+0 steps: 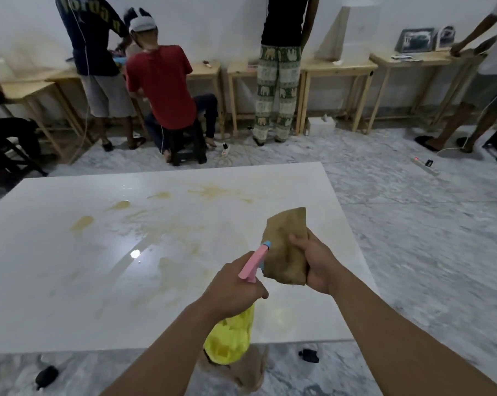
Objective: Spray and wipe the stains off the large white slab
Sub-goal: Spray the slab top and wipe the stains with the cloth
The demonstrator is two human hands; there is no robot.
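A large white slab [55, 281] lies flat on the marble floor, filling the middle of the view. Yellowish-brown stains [213, 191] and smears spread over its far and centre parts, and wet patches shine on it. My left hand [233, 284] grips a spray bottle [230, 338] with a yellow body and a pink trigger head, its blue nozzle aimed out over the slab. My right hand [315, 261] holds a crumpled brown cloth [287, 247] just above the slab's right side, close to the nozzle.
Several people stand or sit at wooden tables [335, 67] along the far wall. A white power strip [427, 167] lies on the floor at right. Small black objects [45, 375] rest on the floor by the slab's near edge.
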